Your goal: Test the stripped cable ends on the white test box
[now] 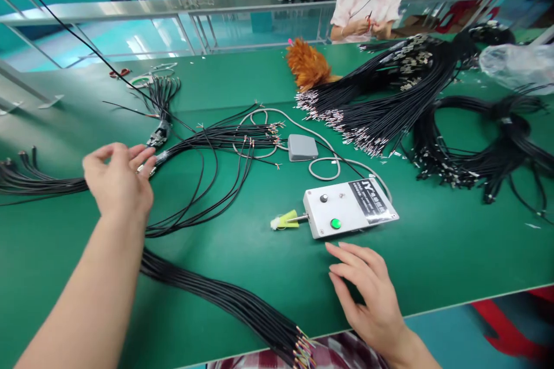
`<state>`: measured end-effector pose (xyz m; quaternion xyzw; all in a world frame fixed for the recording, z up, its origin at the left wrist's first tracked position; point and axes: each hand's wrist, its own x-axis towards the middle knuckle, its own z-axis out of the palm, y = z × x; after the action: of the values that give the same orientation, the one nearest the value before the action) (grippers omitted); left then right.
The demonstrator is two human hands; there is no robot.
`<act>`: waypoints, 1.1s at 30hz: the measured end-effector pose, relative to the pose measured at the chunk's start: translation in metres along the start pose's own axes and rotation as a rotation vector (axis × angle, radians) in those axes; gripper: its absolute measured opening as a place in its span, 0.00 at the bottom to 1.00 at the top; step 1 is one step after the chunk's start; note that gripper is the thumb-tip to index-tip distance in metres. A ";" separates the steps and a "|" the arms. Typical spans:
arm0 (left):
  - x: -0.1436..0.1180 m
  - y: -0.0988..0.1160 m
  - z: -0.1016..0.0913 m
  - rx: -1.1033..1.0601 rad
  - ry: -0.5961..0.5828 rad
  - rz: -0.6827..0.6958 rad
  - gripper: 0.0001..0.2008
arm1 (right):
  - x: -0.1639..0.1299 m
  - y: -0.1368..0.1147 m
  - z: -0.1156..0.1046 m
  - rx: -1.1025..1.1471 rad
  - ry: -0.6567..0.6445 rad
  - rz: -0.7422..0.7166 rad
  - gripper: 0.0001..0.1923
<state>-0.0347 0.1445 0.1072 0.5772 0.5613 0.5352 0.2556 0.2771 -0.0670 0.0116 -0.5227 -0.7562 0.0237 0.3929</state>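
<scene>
My left hand (123, 181) is at the left, its fingers curled at the metal connector ends (149, 168) of a black cable bundle (216, 137). What the fingers grip, if anything, is hidden. My right hand (367, 291) hovers near the table's front edge, open and holding nothing, its fingers bent and slightly apart. Just beyond it lies a white control box (341, 207) with a lit green button, a black knob and a metal shaft. A yellow-green piece (286, 219) sits on the shaft. Another black cable bundle (216, 285), with stripped coloured wire ends, runs below toward the front edge.
A grey pedal-like box (302, 147) with a grey cord lies behind the control box. Large black cable piles (381, 98) and coiled cables (459, 144) fill the right. An orange feather duster (308, 66) lies at the back. Across the table sits a person (366, 6) holding something red.
</scene>
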 end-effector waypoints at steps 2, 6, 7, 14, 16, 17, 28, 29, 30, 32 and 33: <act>-0.037 0.007 0.008 0.045 -0.131 0.049 0.14 | -0.001 0.000 0.001 0.029 -0.020 0.014 0.11; -0.144 0.023 0.029 0.187 -1.078 0.241 0.03 | 0.001 0.001 0.001 0.069 -0.048 0.020 0.11; -0.162 0.028 0.032 0.272 -1.233 0.292 0.05 | 0.001 0.001 0.001 0.076 -0.057 0.021 0.11; -0.172 0.041 0.032 0.500 -1.502 0.295 0.12 | 0.003 -0.004 0.004 0.122 -0.125 0.029 0.11; -0.171 0.038 0.031 0.484 -1.474 0.305 0.12 | 0.004 -0.006 0.005 0.134 -0.135 0.028 0.11; -0.172 0.036 0.030 0.473 -1.456 0.320 0.12 | 0.004 -0.007 0.006 0.138 -0.138 0.029 0.11; -0.172 0.040 0.037 0.570 -1.529 0.177 0.13 | 0.005 -0.007 0.007 0.163 -0.165 0.029 0.11; -0.168 0.041 0.036 0.496 -1.506 0.094 0.12 | 0.005 -0.008 0.007 0.168 -0.165 0.033 0.11; -0.164 0.040 0.035 0.415 -1.477 0.009 0.11 | 0.005 -0.008 0.007 0.181 -0.162 0.044 0.11; -0.159 0.035 0.035 0.267 -1.389 -0.132 0.08 | 0.007 -0.011 0.007 0.251 -0.142 0.110 0.10; -0.157 0.033 0.036 0.212 -1.338 -0.177 0.07 | 0.009 -0.013 0.007 0.312 -0.130 0.177 0.10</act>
<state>0.0424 0.0030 0.0735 0.7578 0.3769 -0.0177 0.5323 0.2615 -0.0631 0.0176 -0.5171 -0.7182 0.2087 0.4161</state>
